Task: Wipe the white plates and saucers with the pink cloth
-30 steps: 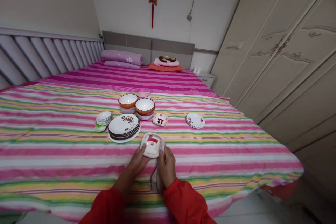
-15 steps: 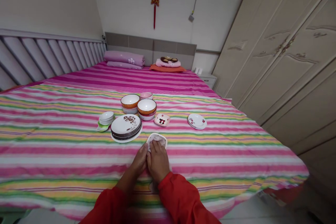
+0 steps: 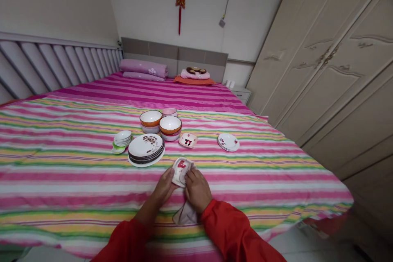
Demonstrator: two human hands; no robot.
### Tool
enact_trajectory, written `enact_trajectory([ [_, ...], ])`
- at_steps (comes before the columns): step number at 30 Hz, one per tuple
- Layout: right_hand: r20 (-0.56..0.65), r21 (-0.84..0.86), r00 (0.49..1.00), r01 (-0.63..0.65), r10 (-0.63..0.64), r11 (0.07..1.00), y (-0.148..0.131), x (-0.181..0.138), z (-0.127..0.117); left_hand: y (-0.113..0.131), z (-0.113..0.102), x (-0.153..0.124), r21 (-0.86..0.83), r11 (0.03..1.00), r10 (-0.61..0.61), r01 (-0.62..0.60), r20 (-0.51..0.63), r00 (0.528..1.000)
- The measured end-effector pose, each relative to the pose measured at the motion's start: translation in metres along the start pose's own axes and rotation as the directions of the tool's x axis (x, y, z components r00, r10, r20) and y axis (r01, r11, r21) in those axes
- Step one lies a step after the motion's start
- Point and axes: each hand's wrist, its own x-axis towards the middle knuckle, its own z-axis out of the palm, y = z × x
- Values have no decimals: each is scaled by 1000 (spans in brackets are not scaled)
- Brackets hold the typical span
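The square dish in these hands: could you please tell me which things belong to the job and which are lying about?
In hand: square white dish, cloth, left hand, right hand.
Lying about: stacked plates, stacked bowls, small patterned dish.

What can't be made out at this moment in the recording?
Head view:
- Lower part of the small white dish: hidden by the left hand, right hand and cloth.
- Upper part of the cloth: hidden under the right hand.
- Plate count in the dark-rimmed stack: edges too small.
- Lower part of the pink bowl: hidden behind the orange-banded bowls.
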Motion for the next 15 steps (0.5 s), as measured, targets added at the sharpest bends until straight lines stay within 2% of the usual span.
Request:
enact_trajectory([
  [8, -36, -6, 999, -19, 19, 1000, -1, 15, 15, 0, 1, 2, 12, 1000, -15, 16, -52, 999],
  [15, -41, -14, 998, -43, 42, 999, -9, 3, 9, 1, 3, 2, -3, 1000, 21, -21, -46, 999],
])
